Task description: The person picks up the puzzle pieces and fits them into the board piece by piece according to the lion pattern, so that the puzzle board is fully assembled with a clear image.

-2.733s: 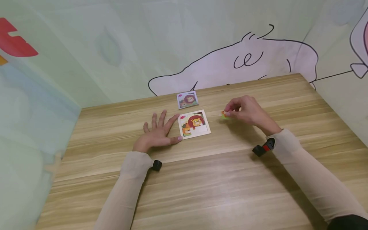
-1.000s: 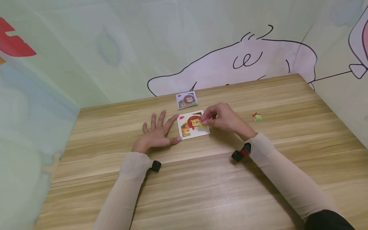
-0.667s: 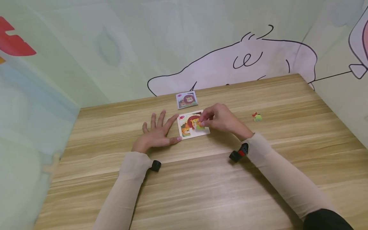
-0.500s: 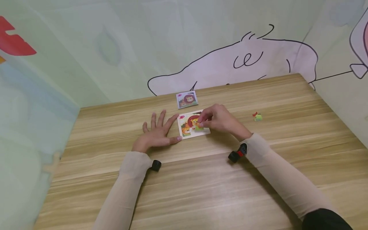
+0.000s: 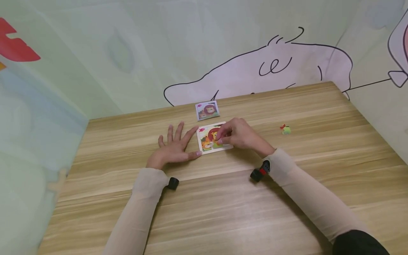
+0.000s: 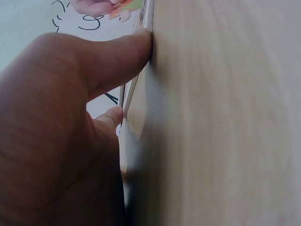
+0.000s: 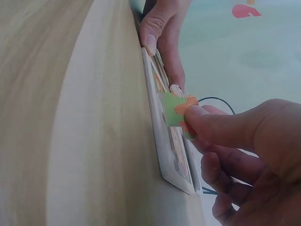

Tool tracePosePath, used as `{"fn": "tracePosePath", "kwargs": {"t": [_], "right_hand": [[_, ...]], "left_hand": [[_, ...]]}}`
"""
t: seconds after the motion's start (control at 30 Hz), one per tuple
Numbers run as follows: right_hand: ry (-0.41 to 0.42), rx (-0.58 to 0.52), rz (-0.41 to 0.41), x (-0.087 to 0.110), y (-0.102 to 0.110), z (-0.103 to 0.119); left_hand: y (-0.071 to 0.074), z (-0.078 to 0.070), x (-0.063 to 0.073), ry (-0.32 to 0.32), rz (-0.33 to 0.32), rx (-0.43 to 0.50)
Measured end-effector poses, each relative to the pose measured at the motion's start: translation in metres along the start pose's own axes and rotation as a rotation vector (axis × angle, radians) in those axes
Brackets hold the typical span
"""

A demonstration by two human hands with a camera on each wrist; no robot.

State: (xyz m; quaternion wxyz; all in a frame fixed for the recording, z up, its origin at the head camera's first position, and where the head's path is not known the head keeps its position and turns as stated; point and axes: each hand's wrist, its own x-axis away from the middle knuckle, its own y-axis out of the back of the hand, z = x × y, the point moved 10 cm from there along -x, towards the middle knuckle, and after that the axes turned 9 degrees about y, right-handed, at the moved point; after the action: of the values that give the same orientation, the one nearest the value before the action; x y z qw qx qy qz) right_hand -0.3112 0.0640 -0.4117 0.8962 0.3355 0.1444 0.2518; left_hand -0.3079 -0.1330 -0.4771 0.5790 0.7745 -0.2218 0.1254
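Observation:
A square lion puzzle in a white tray [image 5: 207,152] lies on the wooden table. My left hand [image 5: 173,150] is spread flat at its left side, thumb and index fingertip touching the tray's edge. My right hand [image 5: 239,134] pinches a green and orange puzzle piece [image 7: 174,109] between thumb and fingers. In the right wrist view the piece is tilted over the tray, its lower edge right at the open space in the picture. From the head view my right fingers hide part of the piece and the tray's right side.
Behind the tray lies a small lion picture card [image 5: 208,110], close to the table's back edge. To the right rests a loose green and red puzzle piece [image 5: 285,129]. A wall with painted drawings [image 5: 255,67] stands behind the table.
My right hand has carried the pinched piece from the right of the tray to over it, then shifted slightly left and down. My left hand has stayed at the tray's edge.

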Motion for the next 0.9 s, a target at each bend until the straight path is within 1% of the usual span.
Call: {"fn": "tracePosePath", "kwargs": {"t": [0.23, 0.63, 0.9], "right_hand": [[-0.013, -0.011, -0.003, -0.0006, -0.0050, -0.0018], [-0.026, 0.011, 0.000, -0.0022, -0.0088, -0.0017], [-0.003, 0.047, -0.006, -0.0038, -0.0100, -0.0013]], "left_hand": [[0.0000, -0.0011, 0.0007, -0.001, 0.004, 0.002], [-0.0004, 0.0002, -0.0009, 0.002, 0.003, 0.000], [0.0003, -0.0001, -0.0001, 0.002, 0.002, 0.001]]}}
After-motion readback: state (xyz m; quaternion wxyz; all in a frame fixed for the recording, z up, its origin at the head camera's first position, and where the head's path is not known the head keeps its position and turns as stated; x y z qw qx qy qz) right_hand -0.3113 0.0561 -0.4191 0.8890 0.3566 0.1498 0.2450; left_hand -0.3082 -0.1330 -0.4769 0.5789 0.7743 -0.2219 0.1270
